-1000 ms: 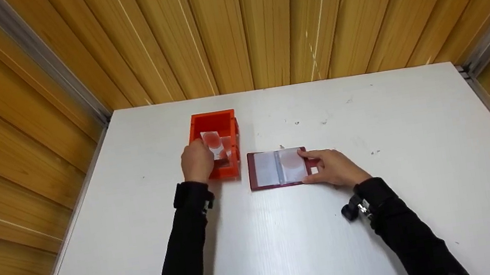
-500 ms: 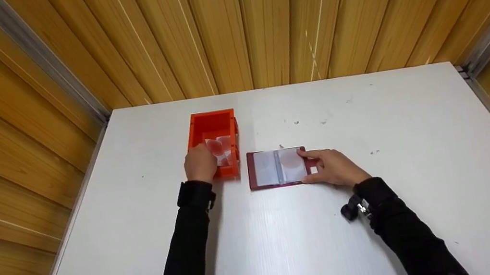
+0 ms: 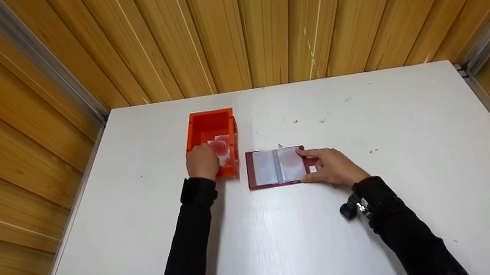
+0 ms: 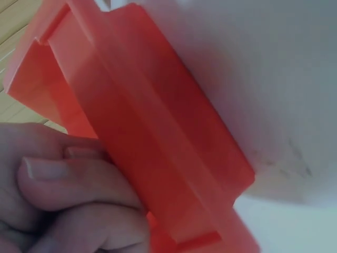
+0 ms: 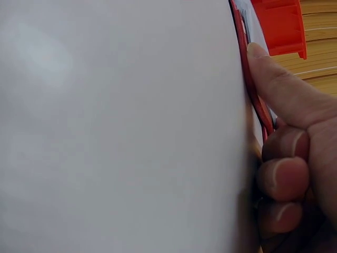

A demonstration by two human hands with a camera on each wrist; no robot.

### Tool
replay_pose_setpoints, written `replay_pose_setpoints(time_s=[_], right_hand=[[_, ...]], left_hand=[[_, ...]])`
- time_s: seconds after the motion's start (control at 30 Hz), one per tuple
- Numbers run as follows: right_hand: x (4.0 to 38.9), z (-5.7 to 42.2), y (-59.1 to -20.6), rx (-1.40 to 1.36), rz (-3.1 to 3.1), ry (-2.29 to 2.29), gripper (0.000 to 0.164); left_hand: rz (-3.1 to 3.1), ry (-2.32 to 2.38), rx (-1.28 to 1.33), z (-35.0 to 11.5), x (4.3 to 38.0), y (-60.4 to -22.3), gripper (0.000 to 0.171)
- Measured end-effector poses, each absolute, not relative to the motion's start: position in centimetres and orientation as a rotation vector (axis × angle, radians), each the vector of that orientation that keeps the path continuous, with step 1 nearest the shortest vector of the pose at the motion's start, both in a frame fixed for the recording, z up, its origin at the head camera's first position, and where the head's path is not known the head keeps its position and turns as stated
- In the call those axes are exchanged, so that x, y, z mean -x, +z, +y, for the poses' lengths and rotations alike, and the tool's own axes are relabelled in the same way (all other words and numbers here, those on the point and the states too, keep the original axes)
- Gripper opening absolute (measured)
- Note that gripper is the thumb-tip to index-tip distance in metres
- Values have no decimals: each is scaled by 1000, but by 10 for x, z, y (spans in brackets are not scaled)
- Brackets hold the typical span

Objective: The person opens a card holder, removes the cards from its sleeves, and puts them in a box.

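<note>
In the head view my left hand reaches over the left wall of an orange-red plastic bin. Its fingers are curled and seem to pinch a white card with a red round print; the fingertips are hidden. The left wrist view shows the curled fingers against the inner side of the bin wall. To the right, a small dark red photo album lies open on the table with clear sleeves. My right hand grips its right edge, thumb at the near side, a finger at the far side.
Other red-printed cards lie in the bin, partly hidden. The white table carries small dark marks behind and right of the album. Wood-look panels stand along the back and sides.
My left hand has shifted slightly right and lower into the bin, and the printed card at its fingers has moved with it. The right hand and the album have stayed in place.
</note>
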State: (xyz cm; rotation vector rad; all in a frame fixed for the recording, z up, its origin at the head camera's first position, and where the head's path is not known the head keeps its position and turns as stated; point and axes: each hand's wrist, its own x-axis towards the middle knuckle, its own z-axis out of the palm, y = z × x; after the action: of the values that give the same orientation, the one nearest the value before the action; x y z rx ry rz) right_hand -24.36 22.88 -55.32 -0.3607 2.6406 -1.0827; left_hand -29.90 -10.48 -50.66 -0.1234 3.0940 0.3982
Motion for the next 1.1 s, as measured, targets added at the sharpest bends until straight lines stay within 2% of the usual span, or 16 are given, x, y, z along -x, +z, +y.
replay_pose_setpoints(time_s=[1.1], right_hand=[[244, 228, -553, 333, 2633, -1094, 83]], left_hand=[[3183, 290, 120, -97, 297, -510, 21]])
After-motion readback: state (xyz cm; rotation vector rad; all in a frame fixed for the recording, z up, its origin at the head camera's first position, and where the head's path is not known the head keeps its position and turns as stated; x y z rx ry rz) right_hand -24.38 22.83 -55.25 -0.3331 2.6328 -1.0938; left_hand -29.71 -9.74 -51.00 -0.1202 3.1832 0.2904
